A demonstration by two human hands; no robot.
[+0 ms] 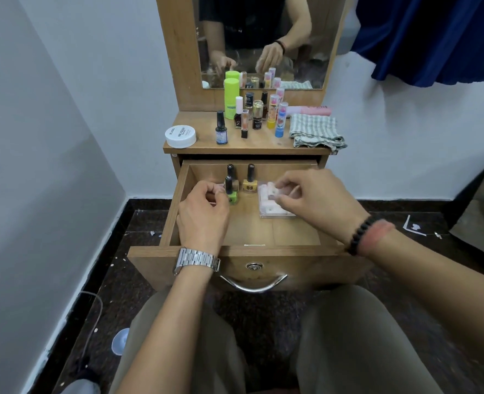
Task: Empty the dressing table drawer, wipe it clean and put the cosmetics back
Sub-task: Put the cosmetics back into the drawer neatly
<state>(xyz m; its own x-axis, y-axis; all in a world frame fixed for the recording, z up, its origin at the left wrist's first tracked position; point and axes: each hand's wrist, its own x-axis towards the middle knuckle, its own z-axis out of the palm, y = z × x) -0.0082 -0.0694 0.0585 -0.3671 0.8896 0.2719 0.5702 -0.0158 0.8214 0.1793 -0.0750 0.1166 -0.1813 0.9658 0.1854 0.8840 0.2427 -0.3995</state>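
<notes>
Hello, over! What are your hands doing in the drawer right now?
Left hand curled by green polish bottle. Right hand pinching pink piece over clear case. Nothing blocking.

**Wood grain, chrome and glass**

The drawer [263,231] is showing matt wood-grain laminate, its handle [253,283] gleaming as polished metal. Glossy glass nail polish bottles [249,185] are catching light, and a checked woven cloth [314,131] is lying soft on the worktop [263,145].

A single head-worn wide-angle camera is looking forward and steeply down from close above the seated person's lap. It is facing the dressing table [252,146] at 12 o'clock, with the open drawer [178,206] sitting near frame centre. The forearms are entering from 6 o'clock, and the mirror [263,38] is filling the top edge.
</notes>
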